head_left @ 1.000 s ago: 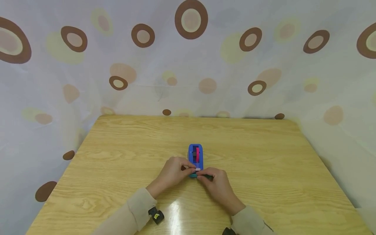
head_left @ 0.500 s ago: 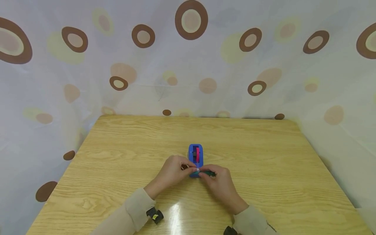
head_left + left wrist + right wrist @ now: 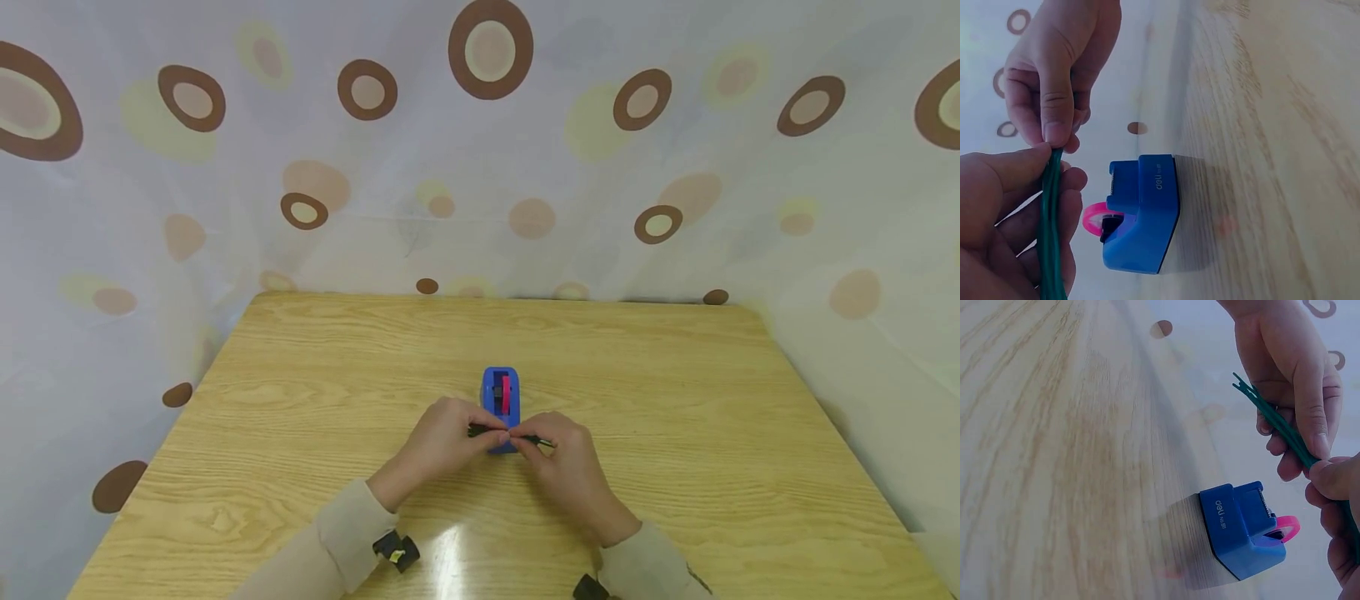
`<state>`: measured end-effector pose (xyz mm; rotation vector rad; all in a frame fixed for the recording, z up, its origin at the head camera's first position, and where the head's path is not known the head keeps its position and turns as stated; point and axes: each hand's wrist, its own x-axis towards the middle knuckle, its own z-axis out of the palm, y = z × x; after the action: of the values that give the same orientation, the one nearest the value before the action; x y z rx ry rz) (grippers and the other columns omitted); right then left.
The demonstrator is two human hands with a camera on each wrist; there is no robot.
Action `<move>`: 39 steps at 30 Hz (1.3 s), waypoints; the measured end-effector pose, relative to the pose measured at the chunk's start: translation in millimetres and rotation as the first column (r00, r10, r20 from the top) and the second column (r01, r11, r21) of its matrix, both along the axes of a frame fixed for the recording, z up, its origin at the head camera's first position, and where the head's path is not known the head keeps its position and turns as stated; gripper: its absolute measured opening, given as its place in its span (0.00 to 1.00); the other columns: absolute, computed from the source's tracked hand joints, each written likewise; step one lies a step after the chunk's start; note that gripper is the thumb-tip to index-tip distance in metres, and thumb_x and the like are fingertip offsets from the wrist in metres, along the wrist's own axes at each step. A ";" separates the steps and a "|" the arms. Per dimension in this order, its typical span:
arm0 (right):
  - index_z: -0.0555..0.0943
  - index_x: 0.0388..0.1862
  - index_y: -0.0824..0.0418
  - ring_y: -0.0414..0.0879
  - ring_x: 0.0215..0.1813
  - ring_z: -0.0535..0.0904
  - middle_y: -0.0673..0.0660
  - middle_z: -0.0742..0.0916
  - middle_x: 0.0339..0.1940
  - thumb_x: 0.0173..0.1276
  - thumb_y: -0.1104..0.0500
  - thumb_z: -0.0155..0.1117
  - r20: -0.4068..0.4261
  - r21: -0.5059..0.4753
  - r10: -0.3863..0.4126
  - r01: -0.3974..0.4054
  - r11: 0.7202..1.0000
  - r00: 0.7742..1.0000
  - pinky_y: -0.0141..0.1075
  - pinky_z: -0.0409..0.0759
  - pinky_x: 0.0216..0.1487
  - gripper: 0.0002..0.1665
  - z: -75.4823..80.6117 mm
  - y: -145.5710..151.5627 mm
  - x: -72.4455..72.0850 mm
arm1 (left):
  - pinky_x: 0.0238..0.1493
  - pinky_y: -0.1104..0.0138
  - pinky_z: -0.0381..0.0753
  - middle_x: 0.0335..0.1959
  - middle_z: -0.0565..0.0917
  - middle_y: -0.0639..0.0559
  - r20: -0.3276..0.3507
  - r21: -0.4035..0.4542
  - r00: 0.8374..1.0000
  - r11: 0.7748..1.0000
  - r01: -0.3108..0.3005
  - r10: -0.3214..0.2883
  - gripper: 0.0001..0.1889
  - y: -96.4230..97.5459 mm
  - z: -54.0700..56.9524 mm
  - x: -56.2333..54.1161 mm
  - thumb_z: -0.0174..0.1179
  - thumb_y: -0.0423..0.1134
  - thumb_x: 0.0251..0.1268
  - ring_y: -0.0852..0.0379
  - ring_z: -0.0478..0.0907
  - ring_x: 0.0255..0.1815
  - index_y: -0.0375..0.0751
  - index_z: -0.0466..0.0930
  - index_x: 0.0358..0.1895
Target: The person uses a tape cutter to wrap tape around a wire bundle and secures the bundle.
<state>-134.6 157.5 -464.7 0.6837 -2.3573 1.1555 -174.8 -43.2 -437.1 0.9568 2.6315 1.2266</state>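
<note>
A bundle of thin green strands (image 3: pixel 1272 419) runs through both hands above the tabletop. My left hand (image 3: pixel 446 437) pinches it between thumb and fingers; the strands' split ends stick out past this hand in the right wrist view. Thumb and fingertips of my right hand (image 3: pixel 566 467) pinch the same bundle, and the two hands' fingertips meet at its middle. Just beyond them a blue tape dispenser (image 3: pixel 1154 219) with a pink tape roll (image 3: pixel 506 393) stands on the table. In the head view my fingers overlap the dispenser's front end, and the pinched part of the bundle is hidden.
The wood-grain table (image 3: pixel 360 350) extends to either side of the dispenser. A curtain (image 3: pixel 480 183) with brown and beige circles hangs behind and beside it. Black wrist straps (image 3: pixel 396 550) sit at the sleeves.
A small whitish strip seen between my hands earlier is now covered by my fingers. The right hand has shifted slightly right and up, and the fingertips have come together. The dispenser stays put.
</note>
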 end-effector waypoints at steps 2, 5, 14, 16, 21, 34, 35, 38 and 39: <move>0.88 0.32 0.59 0.40 0.38 0.83 0.47 0.88 0.33 0.51 0.74 0.77 -0.040 0.012 0.004 -0.004 1.000 0.999 0.34 0.83 0.39 0.13 1.1 0.0 0.5 | 0.33 0.73 0.79 0.36 0.88 0.60 0.009 -0.010 1.000 1.000 0.007 -0.006 0.06 -0.1 2.1 1.1 0.67 0.42 0.66 0.71 0.80 0.34 0.47 0.91 0.39; 0.88 0.31 0.60 0.42 0.37 0.83 0.48 0.88 0.33 0.48 0.75 0.78 -0.124 0.031 0.020 -0.016 0.999 0.992 0.35 0.82 0.38 0.14 2.9 -0.2 1.4 | 0.35 0.73 0.79 0.37 0.88 0.59 0.031 -0.025 0.999 1.000 0.014 -0.013 0.07 -0.3 4.8 3.0 0.65 0.43 0.67 0.71 0.80 0.35 0.47 0.91 0.41; 0.88 0.32 0.63 0.47 0.36 0.83 0.52 0.88 0.33 0.47 0.76 0.77 -0.243 0.004 0.077 -0.078 0.997 0.967 0.30 0.77 0.43 0.14 5.8 0.5 2.7 | 0.31 0.74 0.78 0.37 0.88 0.60 0.067 -0.034 0.998 0.999 0.024 -0.022 0.07 -0.6 11.8 6.6 0.65 0.42 0.67 0.71 0.79 0.30 0.47 0.91 0.42; 0.88 0.33 0.63 0.47 0.37 0.83 0.53 0.88 0.34 0.47 0.76 0.77 -0.236 -0.011 0.085 -0.090 0.996 0.968 0.29 0.78 0.44 0.14 5.5 0.4 2.8 | 0.30 0.74 0.78 0.36 0.88 0.59 0.062 -0.027 0.998 0.999 0.023 -0.021 0.07 -0.8 12.6 7.1 0.65 0.42 0.67 0.70 0.80 0.30 0.47 0.91 0.41; 0.89 0.35 0.62 0.45 0.39 0.83 0.51 0.88 0.35 0.52 0.74 0.76 -0.127 -0.035 0.074 -0.079 0.996 0.989 0.26 0.80 0.41 0.13 5.5 0.4 3.8 | 0.30 0.73 0.78 0.35 0.89 0.58 0.037 -0.012 0.999 1.000 0.008 -0.008 0.06 -1.0 13.6 8.3 0.67 0.40 0.65 0.68 0.81 0.31 0.45 0.91 0.40; 0.90 0.38 0.59 0.38 0.38 0.85 0.46 0.89 0.36 0.61 0.67 0.72 0.189 -0.030 0.050 -0.045 0.999 0.981 0.32 0.83 0.36 0.08 18.2 -0.1 7.0 | 0.27 0.76 0.77 0.32 0.89 0.56 -0.080 -0.036 0.997 0.999 -0.026 0.023 0.05 2.2 12.2 11.1 0.70 0.39 0.60 0.70 0.81 0.30 0.44 0.92 0.37; 0.90 0.39 0.58 0.38 0.38 0.85 0.46 0.89 0.37 0.62 0.67 0.72 0.206 -0.028 0.051 -0.046 0.999 0.977 0.32 0.83 0.36 0.07 19.0 0.5 6.9 | 0.27 0.76 0.77 0.32 0.89 0.56 -0.098 -0.036 0.995 0.999 -0.028 0.025 0.05 2.6 12.0 11.3 0.70 0.40 0.60 0.69 0.81 0.30 0.44 0.92 0.37; 0.90 0.40 0.57 0.39 0.39 0.85 0.46 0.89 0.37 0.64 0.64 0.71 0.247 -0.023 0.055 -0.051 0.998 0.967 0.33 0.83 0.38 0.06 22.0 2.5 6.8 | 0.28 0.77 0.77 0.31 0.89 0.56 -0.158 -0.052 0.987 0.998 -0.038 0.029 0.06 3.7 10.3 11.9 0.71 0.41 0.59 0.67 0.82 0.30 0.45 0.92 0.36; 0.90 0.40 0.57 0.39 0.39 0.85 0.46 0.89 0.38 0.64 0.63 0.71 0.259 -0.019 0.054 -0.051 0.999 0.964 0.33 0.84 0.39 0.06 23.5 2.8 6.9 | 0.29 0.77 0.77 0.31 0.89 0.56 -0.178 -0.057 0.983 0.998 -0.041 0.031 0.06 4.2 9.7 12.2 0.71 0.41 0.59 0.66 0.83 0.30 0.45 0.92 0.36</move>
<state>-127.7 160.3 -441.2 0.6263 -2.5580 1.3541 -162.6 -39.0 -427.4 1.0592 2.8152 1.1100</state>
